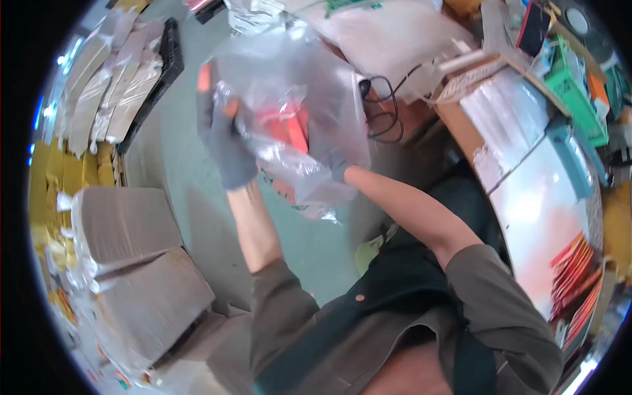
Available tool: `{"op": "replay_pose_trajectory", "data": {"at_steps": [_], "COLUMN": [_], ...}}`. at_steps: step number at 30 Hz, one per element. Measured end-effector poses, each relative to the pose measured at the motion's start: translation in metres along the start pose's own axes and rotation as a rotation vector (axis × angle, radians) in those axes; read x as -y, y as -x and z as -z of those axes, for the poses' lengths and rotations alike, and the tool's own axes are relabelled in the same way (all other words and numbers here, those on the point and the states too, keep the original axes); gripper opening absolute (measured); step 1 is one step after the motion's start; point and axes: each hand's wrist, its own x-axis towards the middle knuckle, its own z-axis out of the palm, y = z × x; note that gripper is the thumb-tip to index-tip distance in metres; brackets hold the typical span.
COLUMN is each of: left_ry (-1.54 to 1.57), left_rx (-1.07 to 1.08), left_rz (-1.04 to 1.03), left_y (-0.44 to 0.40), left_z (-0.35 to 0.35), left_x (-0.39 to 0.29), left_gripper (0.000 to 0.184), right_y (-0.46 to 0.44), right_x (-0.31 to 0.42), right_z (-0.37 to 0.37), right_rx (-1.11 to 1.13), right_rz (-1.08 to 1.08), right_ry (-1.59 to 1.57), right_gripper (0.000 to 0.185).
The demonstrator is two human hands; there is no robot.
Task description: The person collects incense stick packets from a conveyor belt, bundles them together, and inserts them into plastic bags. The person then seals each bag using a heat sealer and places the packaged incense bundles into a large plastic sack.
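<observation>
One clear plastic bag (283, 62), red item (288, 126) visible within; left edge gripped by your gloved left hand (227, 141). Your right hand (334, 162), plastic-veiled, near right: grip cannot be told.

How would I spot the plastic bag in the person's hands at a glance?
From the white tabletop on the right, go left to the grey-green floor. Above it, the left hand and right hand, both grey-gloved, are on a large see-through bag. Unlike the brown wrapped stacks at lower left, it shows bright red contents through its film.
</observation>
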Motion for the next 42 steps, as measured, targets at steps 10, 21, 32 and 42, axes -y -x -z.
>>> {"op": "replay_pose_trajectory", "data": {"at_steps": [10, 21, 32, 42], "left_ry": [0.164, -0.477, -0.114, 0.12], "left_rx": [-0.291, -0.282, 1.13, 1.562], "left_rz": [-0.23, -0.777, -0.189, 0.383], "left_y": [0.034, 0.009, 0.217, 0.361], "left_z": [0.028, -0.069, -0.342, -0.501], "left_x": [-0.041, -0.059, 0.019, 0.188], "left_gripper": [0.073, 0.037, 0.043, 0.049], "right_y": [-0.051, 0.05, 0.572, 0.85], "right_x": [-0.014, 0.095, -0.04, -0.097], "right_z": [-0.04, 0.138, 0.472, 0.465], "right_rx": [0.093, -0.087, -1.521, -1.872], "right_rz": [-0.038, 0.586, -0.04, -1.032], "right_ry": [0.557, 0.39, 0.544, 1.239], "right_gripper": [0.047, 0.031, 0.04, 0.034]}}
